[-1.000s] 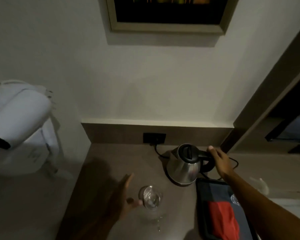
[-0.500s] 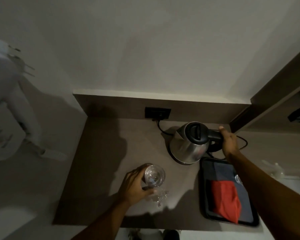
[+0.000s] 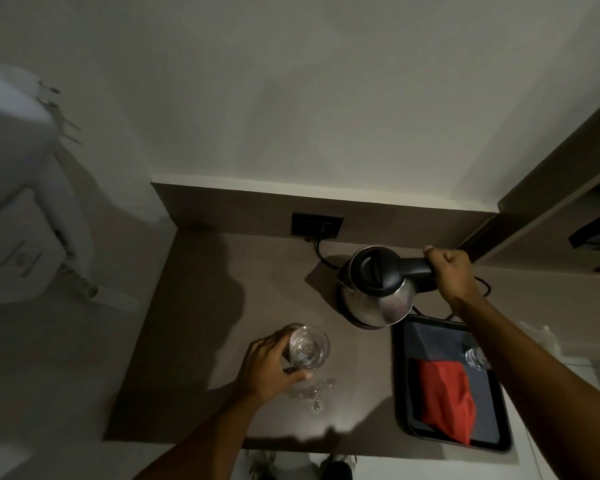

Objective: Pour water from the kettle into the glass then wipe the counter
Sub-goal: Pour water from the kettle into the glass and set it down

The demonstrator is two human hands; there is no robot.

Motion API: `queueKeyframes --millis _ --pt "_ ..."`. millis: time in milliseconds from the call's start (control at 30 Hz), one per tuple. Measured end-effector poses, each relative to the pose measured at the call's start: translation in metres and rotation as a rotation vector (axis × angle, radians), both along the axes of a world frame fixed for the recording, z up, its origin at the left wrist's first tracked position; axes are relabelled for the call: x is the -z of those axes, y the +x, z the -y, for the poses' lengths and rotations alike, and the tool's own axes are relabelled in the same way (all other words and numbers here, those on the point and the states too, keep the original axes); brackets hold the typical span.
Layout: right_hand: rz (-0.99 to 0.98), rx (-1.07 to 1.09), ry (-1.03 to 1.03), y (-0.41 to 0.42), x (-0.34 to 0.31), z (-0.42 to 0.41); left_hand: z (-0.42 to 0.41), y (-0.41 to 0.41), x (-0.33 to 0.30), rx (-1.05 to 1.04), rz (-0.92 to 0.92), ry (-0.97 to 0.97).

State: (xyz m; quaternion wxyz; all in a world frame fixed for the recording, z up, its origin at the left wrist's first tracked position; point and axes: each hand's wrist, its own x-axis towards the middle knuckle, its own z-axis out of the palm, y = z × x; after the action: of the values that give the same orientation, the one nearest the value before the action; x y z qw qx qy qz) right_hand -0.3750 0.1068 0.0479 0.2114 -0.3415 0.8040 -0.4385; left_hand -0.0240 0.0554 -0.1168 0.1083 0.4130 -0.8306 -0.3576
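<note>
A steel kettle (image 3: 374,299) with a black lid stands at the back right of the brown counter (image 3: 222,306). My right hand (image 3: 452,275) is closed around its black handle, and the kettle looks slightly lifted and tilted. A clear glass (image 3: 309,348) stands upright near the counter's front middle, with my left hand (image 3: 267,368) wrapped around its left side. Small drops of water (image 3: 317,393) lie on the counter just in front of the glass. A red cloth (image 3: 447,396) lies on a black tray (image 3: 402,375) at the front right.
A black wall socket (image 3: 316,226) with the kettle's cord sits on the backsplash. A second small glass (image 3: 475,358) stands on the tray, partly behind my right arm. A white bag (image 3: 18,216) hangs at the left. Dark shelving (image 3: 568,202) rises at the right.
My left hand reached the glass and closed around it. My right hand tightened on the kettle handle and the kettle came up a little. The camera tipped downward.
</note>
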Motion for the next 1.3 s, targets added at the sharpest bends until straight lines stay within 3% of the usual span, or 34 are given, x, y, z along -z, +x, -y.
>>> queueKeyframes --millis 500,933,1300 --pt "-0.52 -0.481 0.027 0.068 -0.047 0.007 0.001 0.002 -0.008 0.025 -0.018 -0.026" --pt "-0.891 -0.545 0.041 0.103 -0.056 0.008 0.004 0.004 -0.011 0.046 0.015 -0.065" --pt "-1.011 -0.596 0.155 0.112 -0.047 0.01 0.004 0.005 -0.012 0.06 0.008 -0.067"
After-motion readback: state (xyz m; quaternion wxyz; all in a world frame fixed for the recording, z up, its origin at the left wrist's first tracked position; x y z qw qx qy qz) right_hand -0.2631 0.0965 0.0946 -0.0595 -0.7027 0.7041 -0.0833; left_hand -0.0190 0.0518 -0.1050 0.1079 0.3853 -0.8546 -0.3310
